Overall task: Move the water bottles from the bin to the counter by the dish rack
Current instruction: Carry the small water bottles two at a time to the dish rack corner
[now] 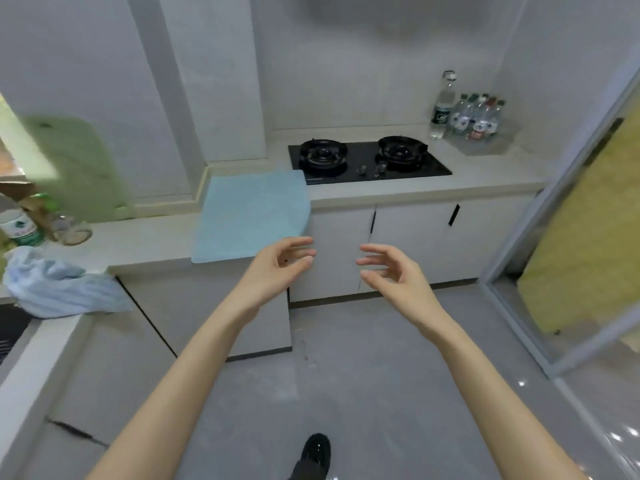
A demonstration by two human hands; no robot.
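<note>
Several small water bottles [479, 116] stand in a clear plastic bin [485, 144] on the far right corner of the counter, right of the stove. A taller bottle [442, 105] stands just left of the bin. At the far left edge another bottle with a green cap [20, 226] stands on the counter. My left hand [282, 261] and my right hand [389, 271] are held out in front of me over the floor, palms facing each other, fingers apart, holding nothing. Both hands are far from the bin.
A black two-burner gas stove [367, 159] is set in the counter. A light blue mat [252, 214] lies on the counter corner. A crumpled pale blue cloth [59, 284] lies at the left. A green board [79, 164] leans on the wall. A glass sliding door [571, 220] is on the right.
</note>
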